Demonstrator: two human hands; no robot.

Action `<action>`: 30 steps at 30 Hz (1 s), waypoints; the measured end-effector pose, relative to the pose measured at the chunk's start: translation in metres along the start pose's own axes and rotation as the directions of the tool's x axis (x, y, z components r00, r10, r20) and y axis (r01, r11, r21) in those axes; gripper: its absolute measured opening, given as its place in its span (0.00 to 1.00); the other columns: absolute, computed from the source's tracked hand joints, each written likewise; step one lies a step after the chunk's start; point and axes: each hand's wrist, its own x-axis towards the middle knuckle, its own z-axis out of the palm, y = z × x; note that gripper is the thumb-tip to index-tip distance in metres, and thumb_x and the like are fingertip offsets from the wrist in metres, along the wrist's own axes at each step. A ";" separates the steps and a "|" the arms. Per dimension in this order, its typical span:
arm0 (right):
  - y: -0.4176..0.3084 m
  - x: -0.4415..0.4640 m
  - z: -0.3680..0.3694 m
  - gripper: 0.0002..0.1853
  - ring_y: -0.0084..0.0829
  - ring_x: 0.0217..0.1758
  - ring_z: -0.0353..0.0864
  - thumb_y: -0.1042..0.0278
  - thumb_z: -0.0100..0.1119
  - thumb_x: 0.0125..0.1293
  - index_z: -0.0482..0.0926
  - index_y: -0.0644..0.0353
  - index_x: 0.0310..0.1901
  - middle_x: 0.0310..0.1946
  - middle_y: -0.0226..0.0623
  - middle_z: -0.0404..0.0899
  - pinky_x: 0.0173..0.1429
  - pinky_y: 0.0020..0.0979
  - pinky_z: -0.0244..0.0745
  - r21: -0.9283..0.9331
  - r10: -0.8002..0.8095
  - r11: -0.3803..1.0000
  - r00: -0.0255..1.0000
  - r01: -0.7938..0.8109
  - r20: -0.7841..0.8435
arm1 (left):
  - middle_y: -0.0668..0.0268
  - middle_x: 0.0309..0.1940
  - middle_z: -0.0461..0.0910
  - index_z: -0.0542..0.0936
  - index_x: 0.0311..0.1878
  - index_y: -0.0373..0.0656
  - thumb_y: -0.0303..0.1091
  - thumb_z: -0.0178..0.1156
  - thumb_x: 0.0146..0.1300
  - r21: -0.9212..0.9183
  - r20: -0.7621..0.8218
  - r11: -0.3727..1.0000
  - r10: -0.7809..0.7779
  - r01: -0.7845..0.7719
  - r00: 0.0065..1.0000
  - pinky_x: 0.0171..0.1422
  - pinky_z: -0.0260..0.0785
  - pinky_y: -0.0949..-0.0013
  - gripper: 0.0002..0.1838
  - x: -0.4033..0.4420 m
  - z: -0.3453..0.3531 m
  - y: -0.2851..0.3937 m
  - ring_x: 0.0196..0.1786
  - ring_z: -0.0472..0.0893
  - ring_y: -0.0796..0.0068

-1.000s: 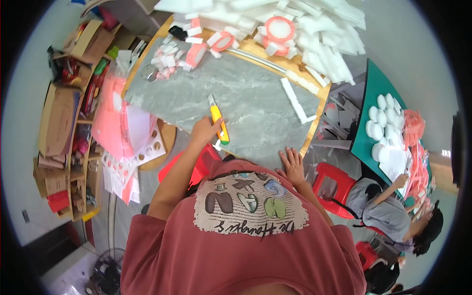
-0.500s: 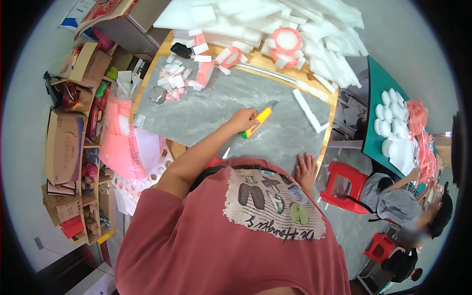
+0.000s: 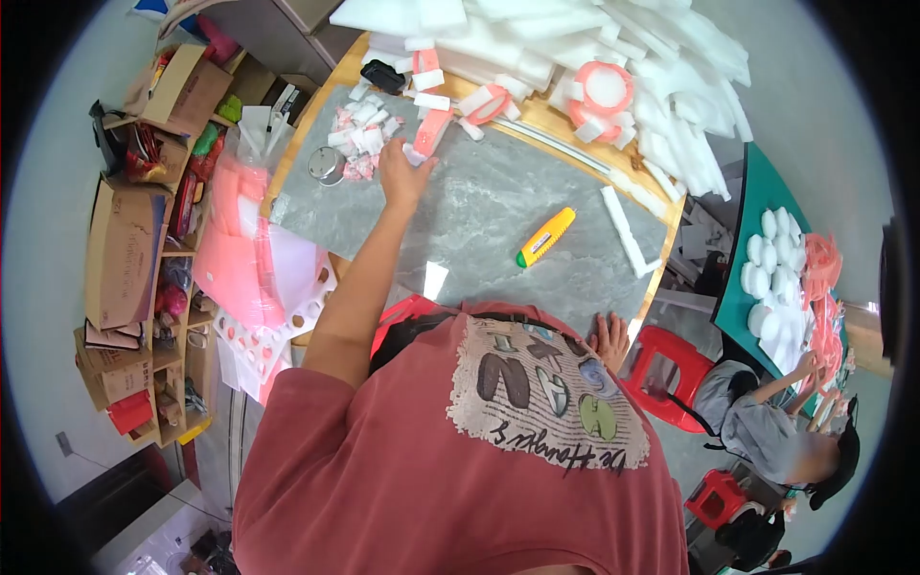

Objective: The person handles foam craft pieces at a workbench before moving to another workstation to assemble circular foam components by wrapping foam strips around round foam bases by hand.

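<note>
My left hand (image 3: 405, 178) reaches to the far left of the grey tabletop (image 3: 479, 206), thumb and fingers closed about the near end of a pink ring edged with white foam (image 3: 433, 132). A yellow box cutter (image 3: 546, 237) with a green end lies loose on the tabletop, no blade showing. My right hand (image 3: 609, 337) rests with fingers spread at the near right edge, holding nothing. Beside my left hand are a heap of small white and pink foam scraps (image 3: 366, 129) and a round clear-topped disc (image 3: 326, 166).
White foam sheets (image 3: 537, 43) pile up at the back, near more pink rings (image 3: 606, 86) and a metal ruler (image 3: 556, 146). An L-shaped white strip (image 3: 625, 235) lies right. A red stool (image 3: 668, 369) and a seated co-worker (image 3: 757, 412) are by a green table (image 3: 733, 292).
My left hand has let go of the box cutter, leaving it on the tabletop, and moved up and left to the pink ring. The cutter's blade no longer shows. My right hand stays at the edge.
</note>
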 end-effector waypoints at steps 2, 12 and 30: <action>0.000 0.002 0.000 0.23 0.46 0.61 0.59 0.66 0.52 0.53 0.71 0.51 0.54 0.57 0.40 0.64 0.62 0.44 0.52 -0.006 -0.014 1.000 1.000 0.014 -0.003 | 0.52 0.47 0.71 0.69 0.44 0.36 0.35 0.71 0.37 -0.022 0.009 1.000 0.015 -0.015 1.000 0.53 0.61 0.58 0.29 0.009 0.009 -0.006 0.52 0.69 0.53; -0.006 0.006 -0.002 0.23 0.45 0.61 0.59 0.67 0.52 0.52 0.71 0.51 0.53 0.56 0.41 0.64 0.62 0.45 0.52 -0.010 -0.003 1.000 1.000 0.003 0.008 | 0.58 0.28 0.76 0.74 0.36 0.39 0.33 0.68 0.40 -0.098 0.126 0.995 0.024 -0.012 0.992 0.39 0.68 0.63 0.19 0.010 -0.003 0.007 0.34 0.76 0.58; -0.126 0.168 -0.006 0.22 0.50 0.66 0.50 0.59 0.60 0.50 0.73 0.48 0.49 0.61 0.39 0.57 0.63 0.57 0.48 0.251 -0.572 0.815 0.792 0.522 0.212 | 0.64 0.32 0.76 0.73 0.39 0.39 0.29 0.56 0.57 -0.726 0.674 0.012 -0.190 0.688 0.714 0.40 0.72 0.69 0.08 -0.047 -0.086 0.059 0.32 0.77 0.74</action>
